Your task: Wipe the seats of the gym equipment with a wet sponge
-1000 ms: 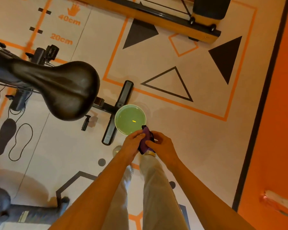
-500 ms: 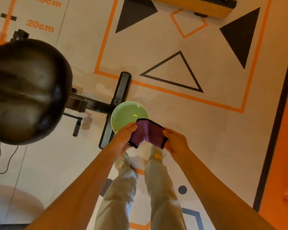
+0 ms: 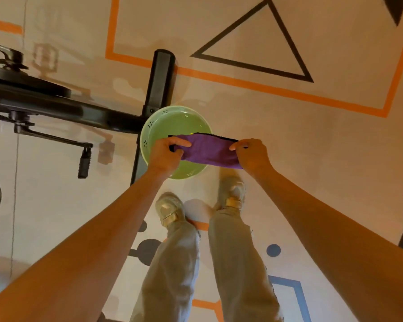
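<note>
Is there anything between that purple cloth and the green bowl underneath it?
Nothing visible. The purple cloth, stretched between the left hand and right hand, hangs over the open green bowl with only air between them.

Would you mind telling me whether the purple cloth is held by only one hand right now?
No, the left hand and the right hand each grip one end of the purple cloth, stretched above the green bowl.

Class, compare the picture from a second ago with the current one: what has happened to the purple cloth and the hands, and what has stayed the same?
The purple cloth, bunched between the hands a second ago, is now pulled out flat. The left hand and right hand moved apart, each pinching one end. The bike saddle has left the view as the camera tipped down. Unchanged: both hands hold the cloth above the green bowl, which sits on the floor by the bike's base bar.
</note>
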`<state>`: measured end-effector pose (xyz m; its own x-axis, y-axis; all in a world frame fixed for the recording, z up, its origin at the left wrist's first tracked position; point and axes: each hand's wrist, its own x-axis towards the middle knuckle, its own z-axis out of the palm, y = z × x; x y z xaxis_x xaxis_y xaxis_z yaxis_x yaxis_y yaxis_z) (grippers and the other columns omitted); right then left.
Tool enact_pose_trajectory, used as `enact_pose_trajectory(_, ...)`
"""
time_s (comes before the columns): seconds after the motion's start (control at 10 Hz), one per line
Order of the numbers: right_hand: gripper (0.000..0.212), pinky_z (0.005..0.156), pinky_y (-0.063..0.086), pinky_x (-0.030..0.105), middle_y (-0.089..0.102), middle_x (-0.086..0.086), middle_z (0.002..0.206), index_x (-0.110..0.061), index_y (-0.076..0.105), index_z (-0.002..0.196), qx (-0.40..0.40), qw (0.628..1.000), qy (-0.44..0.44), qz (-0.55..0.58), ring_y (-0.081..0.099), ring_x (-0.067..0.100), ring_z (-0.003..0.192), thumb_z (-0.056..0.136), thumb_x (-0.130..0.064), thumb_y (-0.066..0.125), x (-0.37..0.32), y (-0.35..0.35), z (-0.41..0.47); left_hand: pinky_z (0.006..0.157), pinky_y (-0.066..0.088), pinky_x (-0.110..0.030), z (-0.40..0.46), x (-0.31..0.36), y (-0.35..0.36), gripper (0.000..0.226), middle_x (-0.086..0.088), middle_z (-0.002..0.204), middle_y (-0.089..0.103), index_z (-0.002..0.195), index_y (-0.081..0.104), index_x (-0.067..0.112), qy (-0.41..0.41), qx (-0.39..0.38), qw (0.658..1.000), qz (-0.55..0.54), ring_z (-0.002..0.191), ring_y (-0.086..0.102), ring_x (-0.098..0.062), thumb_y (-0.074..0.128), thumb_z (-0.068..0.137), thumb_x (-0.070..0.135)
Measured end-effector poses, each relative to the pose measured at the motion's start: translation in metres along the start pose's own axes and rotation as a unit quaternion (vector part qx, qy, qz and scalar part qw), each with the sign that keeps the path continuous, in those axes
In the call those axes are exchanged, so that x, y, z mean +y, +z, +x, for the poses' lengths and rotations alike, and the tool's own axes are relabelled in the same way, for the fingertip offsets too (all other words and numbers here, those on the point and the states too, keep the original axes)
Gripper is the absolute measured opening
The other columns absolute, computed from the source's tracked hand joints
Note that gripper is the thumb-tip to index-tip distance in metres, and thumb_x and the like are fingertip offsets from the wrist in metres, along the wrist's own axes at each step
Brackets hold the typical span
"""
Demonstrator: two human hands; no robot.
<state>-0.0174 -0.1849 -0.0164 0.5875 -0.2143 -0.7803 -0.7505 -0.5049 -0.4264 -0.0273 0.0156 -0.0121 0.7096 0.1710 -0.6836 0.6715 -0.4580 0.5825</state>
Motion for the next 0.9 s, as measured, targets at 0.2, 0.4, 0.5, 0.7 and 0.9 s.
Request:
enact_pose_trajectory(0.2, 0.026, 0.051, 0.04, 0.028, 0.061, 0.015, 0.084, 0.004, 0.066, 0.087, 0.008, 0.996, -0.031, -0.089, 0.056, 0.029, 0.075, 0.093, -0.01, 0.044, 0.03, 0.031, 0.041, 0.088, 0.05, -0.026, 0.036, -0.043, 0.027, 0.036, -0.007, 0.118, 0.065, 0.104, 0.075, 0.016, 0.016, -0.014, 0.998, 0.062, 0.105, 0.061, -0.024, 0.053, 0.087, -0.007)
enact_pose_trajectory(0.4, 0.029, 0.081, 0.038, 0.025, 0.059, 0.009, 0.126, -0.011, 0.066, 0.115, -0.001, 0.992, -0.05, -0.118, 0.057, 0.028, 0.112, 0.094, -0.007, 0.047, 0.047, 0.051, 0.062, 0.096, 0.049, -0.035, 0.051, -0.063, 0.043, 0.037, -0.01, 0.125, 0.058, 0.109, 0.072, 0.016, 0.015, 0.009, 0.996, 0.093, 0.109, 0.059, -0.029, 0.051, 0.089, -0.006)
enact_pose_trajectory(0.5, 0.032, 0.08, 0.039, 0.028, 0.054, 0.011, 0.129, -0.014, 0.061, 0.12, -0.028, 0.99, -0.054, -0.128, 0.055, 0.032, 0.113, 0.091, -0.007, 0.049, 0.05, 0.06, 0.071, 0.088, 0.04, -0.017, 0.059, -0.068, 0.051, 0.036, -0.009, 0.126, 0.054, 0.114, 0.069, 0.016, 0.016, 0.003, 0.992, 0.123, 0.112, 0.056, -0.026, 0.049, 0.091, -0.003)
enact_pose_trajectory(0.7, 0.047, 0.103, 0.032, 0.029, 0.034, 0.012, 0.151, -0.014, 0.042, 0.143, -0.121, 0.971, -0.062, -0.196, 0.035, 0.029, 0.137, 0.097, -0.019, 0.051, 0.049, 0.067, 0.068, 0.099, 0.045, -0.034, 0.061, -0.074, 0.058, 0.037, -0.011, 0.134, 0.048, 0.126, 0.061, 0.016, 0.022, -0.047, 0.985, 0.162, 0.115, 0.057, -0.028, 0.056, 0.091, 0.007)
enact_pose_trajectory(0.9, 0.036, 0.1, 0.038, 0.033, 0.048, 0.012, 0.142, -0.01, 0.055, 0.132, -0.092, 0.967, -0.043, -0.234, 0.047, 0.03, 0.128, 0.101, -0.02, 0.041, 0.049, 0.049, 0.035, 0.103, 0.037, -0.035, 0.03, -0.071, 0.035, 0.032, -0.003, 0.136, 0.051, 0.123, 0.064, 0.018, -0.026, -0.064, 0.984, 0.162, 0.121, 0.054, -0.024, 0.053, 0.093, 0.011)
